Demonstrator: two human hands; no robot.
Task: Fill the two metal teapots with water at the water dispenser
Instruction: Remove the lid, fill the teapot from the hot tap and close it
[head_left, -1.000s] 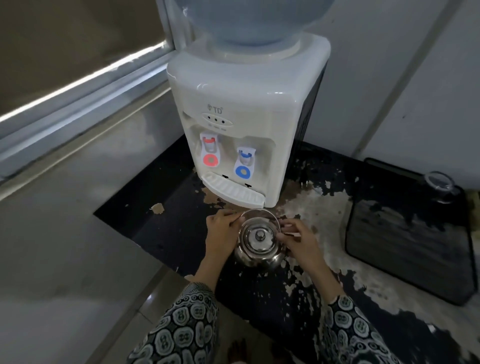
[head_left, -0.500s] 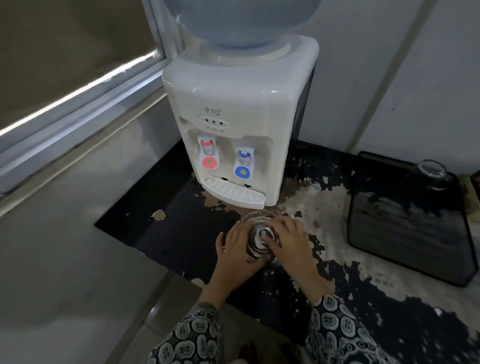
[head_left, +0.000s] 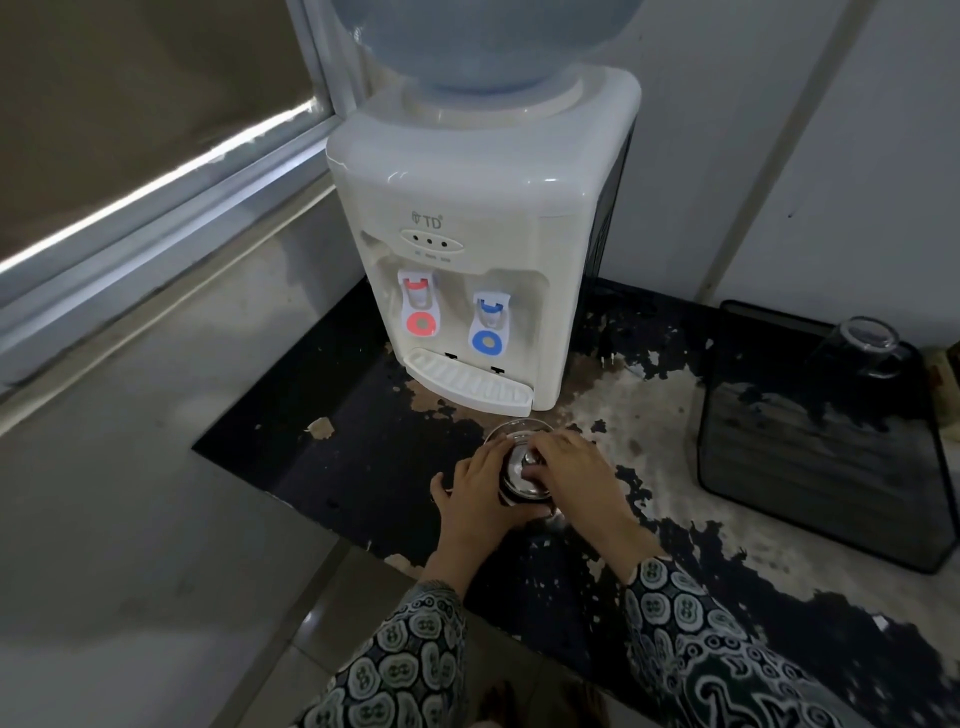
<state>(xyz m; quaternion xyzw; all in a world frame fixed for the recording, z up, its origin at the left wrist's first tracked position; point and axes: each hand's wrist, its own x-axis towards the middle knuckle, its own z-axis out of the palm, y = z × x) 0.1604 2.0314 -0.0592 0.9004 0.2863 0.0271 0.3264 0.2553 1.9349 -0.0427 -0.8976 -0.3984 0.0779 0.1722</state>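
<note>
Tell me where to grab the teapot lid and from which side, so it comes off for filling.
Pinch the small round knob at the centre of the lid, coming straight down from above. The teapot stands upright on the counter, so the knob faces up. The right hand already sits over it, while the left hand steadies the body.

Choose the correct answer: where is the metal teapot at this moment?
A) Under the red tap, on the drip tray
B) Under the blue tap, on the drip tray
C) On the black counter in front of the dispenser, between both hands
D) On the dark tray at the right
C: the metal teapot stands on the black counter, in front of the drip tray, with the left hand and the right hand on it.
</note>
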